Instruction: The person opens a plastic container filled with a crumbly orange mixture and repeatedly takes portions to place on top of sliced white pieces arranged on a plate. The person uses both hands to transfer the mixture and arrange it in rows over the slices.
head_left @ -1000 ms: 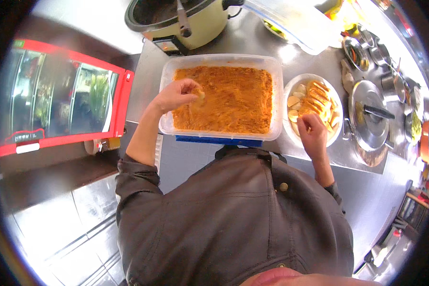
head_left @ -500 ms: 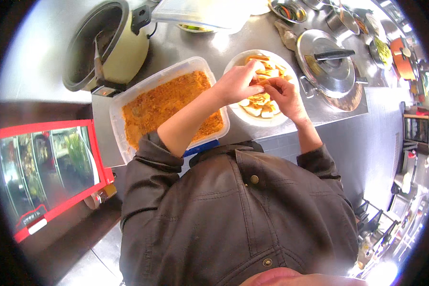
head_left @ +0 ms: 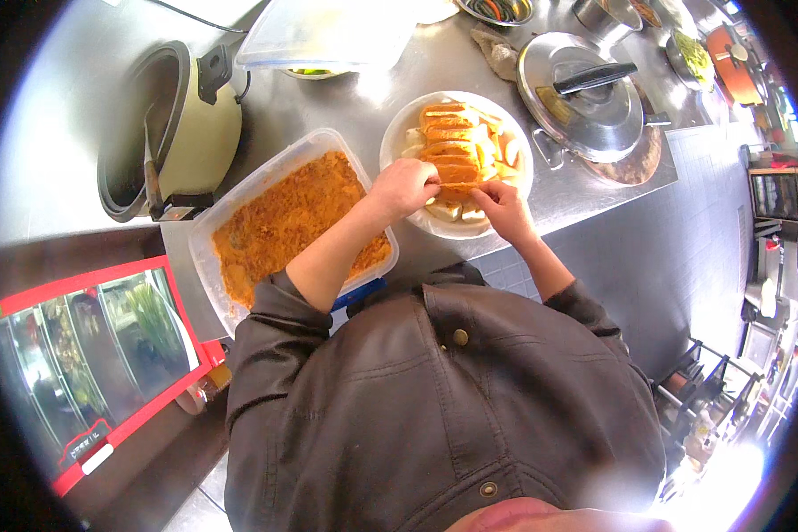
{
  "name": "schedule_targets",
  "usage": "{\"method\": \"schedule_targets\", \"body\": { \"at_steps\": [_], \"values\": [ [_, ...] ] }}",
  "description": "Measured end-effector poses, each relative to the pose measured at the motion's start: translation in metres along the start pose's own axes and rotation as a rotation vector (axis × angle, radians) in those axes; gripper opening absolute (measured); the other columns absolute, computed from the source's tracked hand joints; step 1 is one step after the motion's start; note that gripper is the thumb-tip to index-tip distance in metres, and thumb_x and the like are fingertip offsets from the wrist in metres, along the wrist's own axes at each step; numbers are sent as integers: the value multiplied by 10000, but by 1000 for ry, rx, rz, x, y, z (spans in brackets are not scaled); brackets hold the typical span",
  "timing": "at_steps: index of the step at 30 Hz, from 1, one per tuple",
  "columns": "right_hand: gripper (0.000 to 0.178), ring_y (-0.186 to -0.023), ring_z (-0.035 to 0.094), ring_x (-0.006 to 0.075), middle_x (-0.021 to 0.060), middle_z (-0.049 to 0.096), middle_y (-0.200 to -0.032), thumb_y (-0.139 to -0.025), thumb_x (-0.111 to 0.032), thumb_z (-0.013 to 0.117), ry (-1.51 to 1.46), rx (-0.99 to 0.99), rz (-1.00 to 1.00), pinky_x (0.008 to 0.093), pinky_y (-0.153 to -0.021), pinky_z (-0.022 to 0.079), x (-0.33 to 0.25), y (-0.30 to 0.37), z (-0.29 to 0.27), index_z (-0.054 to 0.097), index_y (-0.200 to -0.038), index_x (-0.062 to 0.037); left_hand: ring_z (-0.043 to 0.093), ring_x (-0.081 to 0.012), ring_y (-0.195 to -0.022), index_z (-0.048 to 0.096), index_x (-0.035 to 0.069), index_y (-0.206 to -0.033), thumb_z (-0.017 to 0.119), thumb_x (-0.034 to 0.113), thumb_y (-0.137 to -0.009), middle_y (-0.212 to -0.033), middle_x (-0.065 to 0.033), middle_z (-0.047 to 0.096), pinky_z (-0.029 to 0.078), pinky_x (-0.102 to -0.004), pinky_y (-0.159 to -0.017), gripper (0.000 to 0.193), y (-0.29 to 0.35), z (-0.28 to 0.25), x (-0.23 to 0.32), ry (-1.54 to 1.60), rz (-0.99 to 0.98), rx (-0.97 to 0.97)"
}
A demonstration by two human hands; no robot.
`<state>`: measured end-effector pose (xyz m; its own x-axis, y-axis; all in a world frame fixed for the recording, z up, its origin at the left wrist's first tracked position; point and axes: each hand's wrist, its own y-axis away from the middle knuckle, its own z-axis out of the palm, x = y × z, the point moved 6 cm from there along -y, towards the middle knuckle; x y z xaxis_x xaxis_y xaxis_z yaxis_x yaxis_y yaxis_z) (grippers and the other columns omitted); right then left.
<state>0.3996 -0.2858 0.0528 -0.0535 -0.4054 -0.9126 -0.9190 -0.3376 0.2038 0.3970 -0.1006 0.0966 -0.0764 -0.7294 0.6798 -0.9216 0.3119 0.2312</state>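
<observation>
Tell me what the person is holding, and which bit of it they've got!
A thin orange-coloured slice, pinched by its two ends: the left grip on its left end, the right grip on its right, over the white plate.

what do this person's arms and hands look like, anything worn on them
The left hand and right hand are bare, with no gloves, rings or watch that I can make out. The sleeves are dark brown, leather-like and creased, leaving much of both forearms uncovered.
</observation>
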Motion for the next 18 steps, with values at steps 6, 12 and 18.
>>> {"method": "schedule_targets", "body": {
  "at_steps": [6, 12, 18],
  "values": [
    [241, -611, 577, 159, 95, 621, -669, -857, -227, 624, 124, 22, -45, 316, -583, 454, 1, -11, 3, 628, -798, 7, 616, -363, -861, 627, -2, -829, 656, 210, -781, -862, -206, 643, 482, -440, -753, 219, -4, 1, -3, -136, -105, 63],
    [246, -602, 586, 193, 105, 610, -648, -843, -241, 644, 335, 58, -49, 333, -568, 456, -13, -9, 2, 618, -771, -8, 617, -358, -863, 627, 27, -873, 632, 278, -797, -875, -200, 635, 487, -444, -759, 263, -5, 7, -3, -262, -185, 30],
    [339, -694, 638, 287, 116, 649, -740, -831, -421, 629, 501, 47, 54, 391, -639, 494, -18, -5, -9, 649, -815, -82, 611, -341, -894, 626, 17, -880, 616, 302, -802, -920, -190, 629, 497, -446, -749, 296, 30, -38, 19, -197, -69, 294]
  ]
}}
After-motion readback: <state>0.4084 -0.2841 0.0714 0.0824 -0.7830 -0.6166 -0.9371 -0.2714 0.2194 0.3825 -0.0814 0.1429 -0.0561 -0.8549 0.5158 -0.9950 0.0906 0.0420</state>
